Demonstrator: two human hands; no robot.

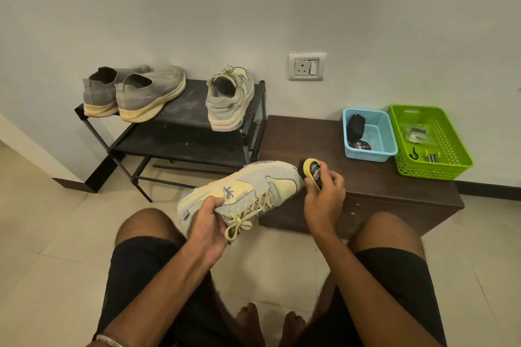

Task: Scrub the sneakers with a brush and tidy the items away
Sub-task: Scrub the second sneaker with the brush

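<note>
My left hand (pixel 210 219) grips the pale yellow mesh sneaker (pixel 239 194) by its collar above my knees; my right hand's (pixel 324 194) fingers curl around the oval yellow brush (pixel 311 171), bristles touching the toe.

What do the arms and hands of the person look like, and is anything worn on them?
Both arms are bare, with no sleeves and no gloves. The left hand and the right hand show no rings that I can make out. The left forearm carries a thin, light-coloured bracelet near the bottom edge of the picture.
</note>
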